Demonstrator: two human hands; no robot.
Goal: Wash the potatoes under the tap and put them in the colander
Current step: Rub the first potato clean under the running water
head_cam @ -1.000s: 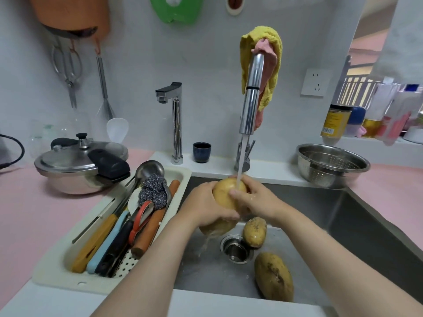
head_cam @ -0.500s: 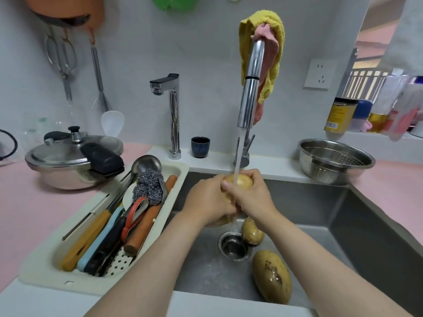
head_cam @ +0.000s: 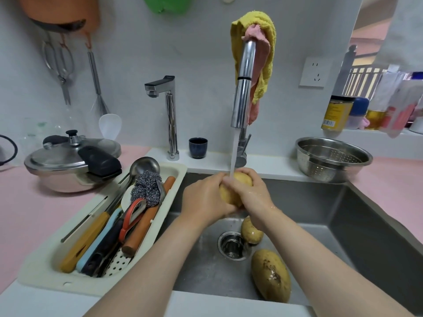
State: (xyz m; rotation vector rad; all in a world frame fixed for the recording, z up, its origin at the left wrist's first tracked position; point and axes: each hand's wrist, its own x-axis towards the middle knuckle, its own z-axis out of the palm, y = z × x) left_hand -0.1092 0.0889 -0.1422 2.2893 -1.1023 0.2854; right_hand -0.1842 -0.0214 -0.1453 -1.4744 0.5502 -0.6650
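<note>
A yellow potato [head_cam: 233, 189] is held over the steel sink [head_cam: 343, 220], right under the stream from the chrome tap [head_cam: 243, 97]. My left hand [head_cam: 203, 197] wraps its left side and my right hand [head_cam: 254, 193] wraps its right side, so most of it is hidden. Two more potatoes lie on the sink floor: a small one [head_cam: 251, 231] beside the drain [head_cam: 232, 245] and a larger, dirt-speckled one [head_cam: 271, 275] at the near edge. The empty steel colander [head_cam: 332, 157] stands on the counter at the back right.
A white drainer tray [head_cam: 43, 268] with utensils and a steel scourer hangs over the sink's left side. A pressure cooker [head_cam: 71, 162] sits on the pink counter at left. A second tap [head_cam: 170, 117] and a dark cup [head_cam: 198, 147] stand behind the sink. Bottles line the right shelf.
Both hands have shifted around the potato under the water, covering more of it than a second ago. The two potatoes in the sink have not moved.
</note>
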